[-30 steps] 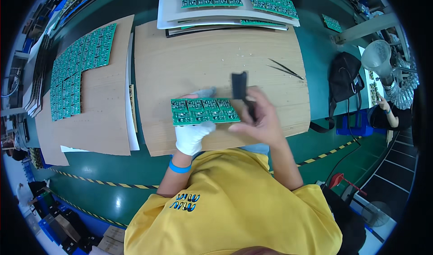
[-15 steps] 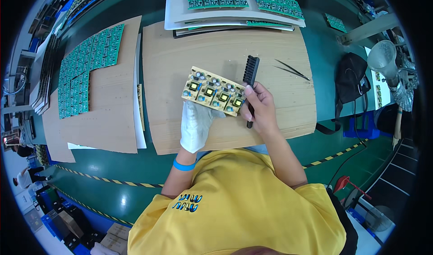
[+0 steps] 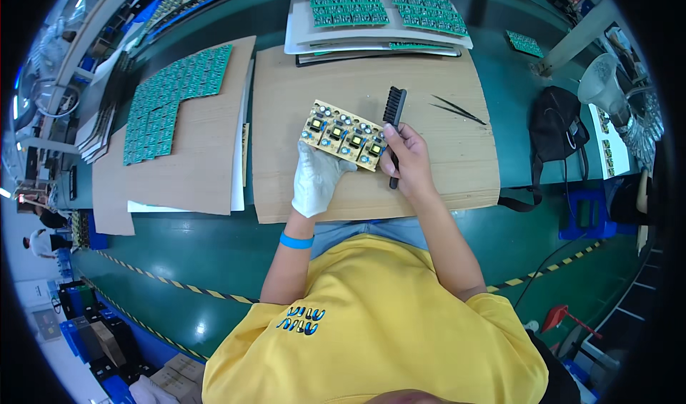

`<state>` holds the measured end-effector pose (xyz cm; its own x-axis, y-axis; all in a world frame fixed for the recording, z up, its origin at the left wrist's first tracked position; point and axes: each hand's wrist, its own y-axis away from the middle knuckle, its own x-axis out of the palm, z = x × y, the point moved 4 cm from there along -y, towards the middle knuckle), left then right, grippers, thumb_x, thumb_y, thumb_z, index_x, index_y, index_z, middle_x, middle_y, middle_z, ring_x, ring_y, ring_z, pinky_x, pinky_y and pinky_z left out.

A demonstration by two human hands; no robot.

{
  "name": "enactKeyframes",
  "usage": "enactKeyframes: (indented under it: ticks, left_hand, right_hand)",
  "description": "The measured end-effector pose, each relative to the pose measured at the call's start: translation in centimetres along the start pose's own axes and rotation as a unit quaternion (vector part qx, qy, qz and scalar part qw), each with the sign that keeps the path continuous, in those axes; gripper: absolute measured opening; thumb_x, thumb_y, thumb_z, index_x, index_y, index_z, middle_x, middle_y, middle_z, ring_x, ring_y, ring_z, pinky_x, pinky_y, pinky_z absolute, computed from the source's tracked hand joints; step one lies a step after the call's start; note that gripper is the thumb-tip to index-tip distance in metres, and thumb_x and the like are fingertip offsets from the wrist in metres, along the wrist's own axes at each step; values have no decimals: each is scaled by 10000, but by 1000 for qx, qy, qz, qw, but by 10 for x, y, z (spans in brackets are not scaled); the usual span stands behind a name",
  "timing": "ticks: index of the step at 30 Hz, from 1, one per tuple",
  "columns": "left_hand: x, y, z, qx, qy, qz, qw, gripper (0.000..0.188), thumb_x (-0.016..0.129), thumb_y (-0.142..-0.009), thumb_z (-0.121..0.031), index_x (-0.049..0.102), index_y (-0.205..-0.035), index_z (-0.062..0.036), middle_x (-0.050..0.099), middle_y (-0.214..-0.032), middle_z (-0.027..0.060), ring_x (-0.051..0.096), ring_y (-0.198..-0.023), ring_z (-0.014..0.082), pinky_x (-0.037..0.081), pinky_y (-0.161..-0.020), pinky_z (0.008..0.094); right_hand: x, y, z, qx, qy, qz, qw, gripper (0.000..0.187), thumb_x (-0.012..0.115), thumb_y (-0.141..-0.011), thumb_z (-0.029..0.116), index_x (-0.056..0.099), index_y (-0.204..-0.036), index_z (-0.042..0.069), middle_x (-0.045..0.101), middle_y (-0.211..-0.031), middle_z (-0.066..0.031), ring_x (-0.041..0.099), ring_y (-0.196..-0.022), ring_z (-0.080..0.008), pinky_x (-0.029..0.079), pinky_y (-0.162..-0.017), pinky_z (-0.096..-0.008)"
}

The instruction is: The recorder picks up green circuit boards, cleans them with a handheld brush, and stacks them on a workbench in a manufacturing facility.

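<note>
My left hand [image 3: 316,184], in a white glove, grips a tan circuit board [image 3: 341,136] from its near left side. Rows of small parts with yellow-topped blocks cover the board's upper face, and it tilts down toward the right. Bare, my right hand [image 3: 409,157] is closed round the handle of a black brush [image 3: 394,109], whose bristles point left. The brush stands along the board's right end, and my right thumb and fingers are close to that edge. Whether they touch it I cannot tell. Both hands are above a cardboard sheet [image 3: 443,168].
Black tweezers [image 3: 459,109] lie on the cardboard, right of the brush. Green circuit boards [image 3: 350,7] stand on stacked white sheets at the back; more green boards [image 3: 153,111] cover cardboard at left. A black bag [image 3: 556,129] and a fume funnel [image 3: 602,84] are at right.
The view has shifted slightly, so the bench appears moved to the right and the hands a little higher. Both hands keep their hold on the board and the brush.
</note>
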<state>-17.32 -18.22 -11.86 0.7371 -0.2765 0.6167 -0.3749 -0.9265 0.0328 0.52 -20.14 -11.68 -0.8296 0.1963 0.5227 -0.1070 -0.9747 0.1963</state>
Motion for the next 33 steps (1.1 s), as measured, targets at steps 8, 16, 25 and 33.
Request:
enactKeyframes:
  ticks: [8,16,25,33]
  left_hand:
    - [4,3,2,11,-42,-22,999,814,413,-1003,-705,352,-1540,-96,505,-1491,154,547,-1312,308,497,-1001,487]
    - [-21,14,-63,9,-209,-69,975,783,438,-1015,-675,422,-1471,-38,552,-1431,196,600,-1252,351,528,-997,528]
    - [11,21,-95,-269,-399,1,877,666,510,-1032,-585,549,-1367,-11,692,-1196,155,677,-1101,283,557,-939,388]
    - [76,8,-102,-181,-611,215,740,582,678,-967,-391,570,-1391,-8,612,-1346,125,602,-1228,254,485,-1047,367]
  right_hand:
    - [-3,8,-7,-84,2,-14,996,205,655,-1032,258,589,-1003,67,524,-653,37,427,-455,-38,255,-391,-224]
    - [-4,12,-7,-108,-59,55,991,193,659,-1028,235,592,-1026,54,556,-739,31,458,-507,-30,312,-426,-218]
    - [-3,8,-16,-163,98,89,978,189,698,-998,201,597,-1017,42,552,-743,31,477,-560,-35,375,-492,-227]
    - [-15,39,14,-205,82,65,973,243,812,-882,110,607,-989,36,706,-894,-32,581,-740,-48,464,-624,-226]
